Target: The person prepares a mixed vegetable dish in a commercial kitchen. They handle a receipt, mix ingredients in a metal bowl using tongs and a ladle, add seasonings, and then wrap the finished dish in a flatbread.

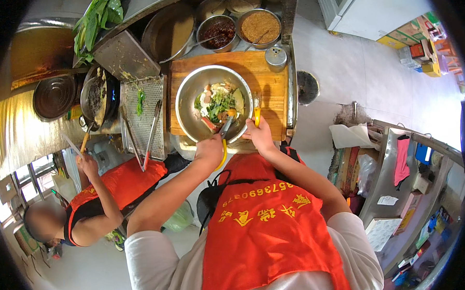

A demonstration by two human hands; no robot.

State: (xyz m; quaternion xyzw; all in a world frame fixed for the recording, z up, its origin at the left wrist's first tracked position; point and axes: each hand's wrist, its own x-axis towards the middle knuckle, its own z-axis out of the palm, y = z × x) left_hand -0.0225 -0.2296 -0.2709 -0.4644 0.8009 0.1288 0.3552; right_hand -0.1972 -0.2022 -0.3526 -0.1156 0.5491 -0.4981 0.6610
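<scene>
A steel mixing bowl [185, 98] stands on a wooden cutting board [268, 81]. Inside it lie chopped green leaves [224, 100], pale and brown pieces and a reddish strip. My left hand [209, 150] is closed around yellow-handled scissors [226, 126], whose blades point down into the food at the bowl's near side. At the bowl's right rim, my right hand [260, 134] grips a tool with a yellow handle [257, 116]; its far end looks clear or shiny, and its kind cannot be told.
Behind the board stand pots of dark red sauce [218, 32] and brown crumbly seasoning [260, 27], plus a metal shaker [276, 58]. Left are tongs [150, 137] on a perforated tray [142, 118] and a wok [96, 96]. A co-worker [98, 193] holds a wooden-handled utensil there.
</scene>
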